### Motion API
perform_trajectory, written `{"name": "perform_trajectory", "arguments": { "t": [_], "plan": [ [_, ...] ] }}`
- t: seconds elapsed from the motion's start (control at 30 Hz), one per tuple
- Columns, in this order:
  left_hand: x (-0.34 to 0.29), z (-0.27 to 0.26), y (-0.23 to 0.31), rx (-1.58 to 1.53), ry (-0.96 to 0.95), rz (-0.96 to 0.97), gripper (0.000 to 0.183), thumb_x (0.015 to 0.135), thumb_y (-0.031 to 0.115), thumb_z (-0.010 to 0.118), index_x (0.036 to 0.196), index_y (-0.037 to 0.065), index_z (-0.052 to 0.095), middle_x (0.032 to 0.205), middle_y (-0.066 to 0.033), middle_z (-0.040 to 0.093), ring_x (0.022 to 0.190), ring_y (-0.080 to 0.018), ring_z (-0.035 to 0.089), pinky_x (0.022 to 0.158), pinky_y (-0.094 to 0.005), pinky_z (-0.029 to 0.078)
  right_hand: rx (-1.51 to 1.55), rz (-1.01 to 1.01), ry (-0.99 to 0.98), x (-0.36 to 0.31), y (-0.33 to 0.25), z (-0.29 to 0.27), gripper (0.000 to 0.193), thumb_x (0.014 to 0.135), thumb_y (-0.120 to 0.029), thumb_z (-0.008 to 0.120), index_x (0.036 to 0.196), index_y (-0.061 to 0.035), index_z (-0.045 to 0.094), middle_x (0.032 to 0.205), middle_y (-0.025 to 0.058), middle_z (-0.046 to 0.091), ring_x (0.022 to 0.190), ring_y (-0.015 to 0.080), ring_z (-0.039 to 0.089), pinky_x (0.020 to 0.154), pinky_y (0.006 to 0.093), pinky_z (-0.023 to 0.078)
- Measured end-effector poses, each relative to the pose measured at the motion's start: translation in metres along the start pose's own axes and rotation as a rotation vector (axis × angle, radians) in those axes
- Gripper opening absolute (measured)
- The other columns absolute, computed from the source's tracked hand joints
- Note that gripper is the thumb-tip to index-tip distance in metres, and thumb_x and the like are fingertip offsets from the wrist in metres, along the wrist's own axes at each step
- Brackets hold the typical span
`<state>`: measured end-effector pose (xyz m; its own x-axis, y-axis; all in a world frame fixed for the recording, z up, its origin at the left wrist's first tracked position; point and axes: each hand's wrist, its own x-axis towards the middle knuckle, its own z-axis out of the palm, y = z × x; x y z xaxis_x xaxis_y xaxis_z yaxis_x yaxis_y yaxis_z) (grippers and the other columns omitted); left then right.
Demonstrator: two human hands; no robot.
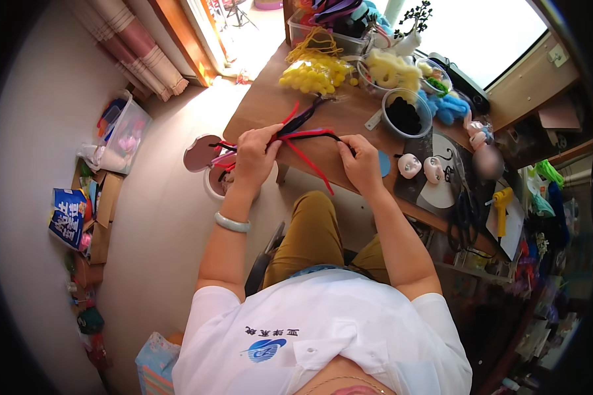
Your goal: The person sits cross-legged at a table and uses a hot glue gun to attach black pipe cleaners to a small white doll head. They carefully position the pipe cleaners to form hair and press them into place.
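Observation:
My left hand (254,153) is closed round a bundle of fuzzy pipe cleaners (301,121) in black, red and purple, above the table's near edge. Their ends fan out on both sides of the fist. One red pipe cleaner (311,164) slants down toward my lap. Level with it on the right, my right hand (360,161) pinches the end of a black pipe cleaner (310,134) that runs across from the bundle. A blue disc (383,163) lies just beside the right hand. My left fingertips hide where the stems meet.
On the wooden table (257,99) lie yellow pompoms (316,72), a tub of black pompoms (402,113), two white doll faces (410,166), scissors (464,214) and a yellow glue gun (503,210). A round pink-lidded container (203,153) stands below my left hand. Boxes (105,217) line the left wall.

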<state>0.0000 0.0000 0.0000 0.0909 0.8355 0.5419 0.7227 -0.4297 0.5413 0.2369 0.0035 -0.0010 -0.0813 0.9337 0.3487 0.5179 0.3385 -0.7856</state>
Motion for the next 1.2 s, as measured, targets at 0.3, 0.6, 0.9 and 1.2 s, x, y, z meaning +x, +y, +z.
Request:
{"name": "perform_trajectory", "arguments": {
  "t": [0.3,0.6,0.9,1.2],
  "plan": [
    [0.018,0.011,-0.019,0.026,0.07,-0.019,0.025,0.078,0.006,0.069,0.103,0.01,0.068,0.091,-0.0095,0.067,0.088,-0.0254,0.06,0.082,-0.035,0.045,0.016,0.1,0.054,-0.022,0.002,-0.023,0.011,0.085,-0.011,0.062,0.09,-0.0006,0.064,0.07,0.0178,0.062,0.062,0.0311,0.062,0.056,0.0326,0.046],
    [0.037,0.003,-0.008,0.24,-0.051,0.046,0.041,0.076,0.005,0.061,0.116,0.013,0.062,0.116,-0.0107,0.061,0.117,-0.0269,0.051,0.104,-0.0431,0.03,-0.081,0.006,0.334,-0.038,-0.016,-0.079,0.012,0.088,-0.01,0.06,0.09,0.0003,0.066,0.063,0.0106,0.062,0.052,0.0186,0.058,0.05,0.0274,0.044],
    [-0.021,0.019,0.105,-0.53,-0.127,-0.032,0.047,0.076,-0.002,0.067,0.121,0.007,0.057,0.12,-0.0071,0.061,0.104,-0.0207,0.059,0.085,-0.0317,0.049,0.529,0.491,0.01,-0.081,-0.037,-0.1,0.016,0.092,-0.01,0.056,0.096,0.0021,0.065,0.063,0.0037,0.062,0.051,0.0056,0.054,0.046,0.0213,0.039],
    [-0.01,0.045,0.065,-0.329,-0.173,0.064,0.025,0.08,0.003,0.067,0.105,0.004,0.065,0.107,-0.0136,0.064,0.102,-0.0267,0.061,0.084,-0.0345,0.05,0.051,0.358,0.334,-0.11,0.001,-0.125,0.015,0.091,-0.011,0.055,0.097,-0.0001,0.064,0.059,0.0035,0.06,0.052,0.0075,0.056,0.048,0.0251,0.042]
  ]
}}
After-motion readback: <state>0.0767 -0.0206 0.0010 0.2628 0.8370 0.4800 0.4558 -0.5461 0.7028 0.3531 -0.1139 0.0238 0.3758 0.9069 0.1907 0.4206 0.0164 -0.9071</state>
